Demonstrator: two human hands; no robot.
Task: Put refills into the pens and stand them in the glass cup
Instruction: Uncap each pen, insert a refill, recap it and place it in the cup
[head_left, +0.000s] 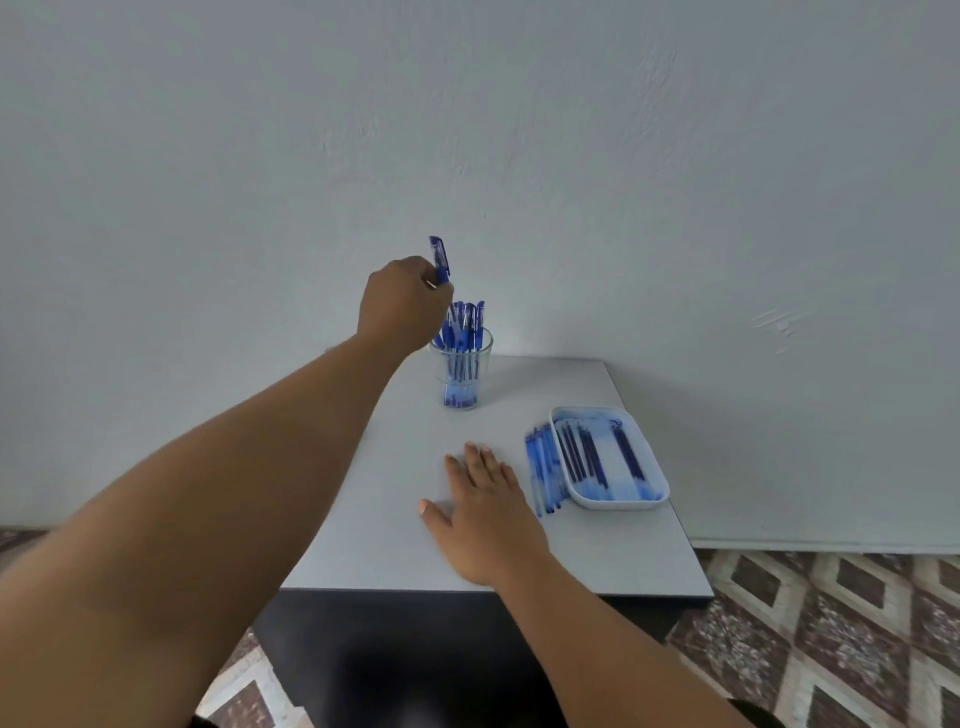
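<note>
Head view: left hand (402, 304) is gripping a blue capped pen (439, 259), fingers curled around its lower part, cap end sticking up and tilted slightly left. Pen is sitting just above and left of the glass cup (462, 371), its lower end hidden behind the hand, so I cannot tell whether the tip is already inside the rim.

Cup is standing upright near the far edge of the grey table (395, 530), holding a bunch of blue pens (464, 332), caps up, leaning against each other.

Right hand (480, 512) is lying flat on the tabletop, palm down, fingers straight and spread, holding nothing. It is resting near the row of loose pens (543, 467) lying just left of the white tray (655, 480), not touching them as far as I can see.

Tray is sitting by the right table edge, holding several dark blue refills (584, 452) lying roughly parallel, one more refill apart on the right side.

Patterned tile floor (831, 639) is showing below, plain pale wall (571, 156) behind.
</note>
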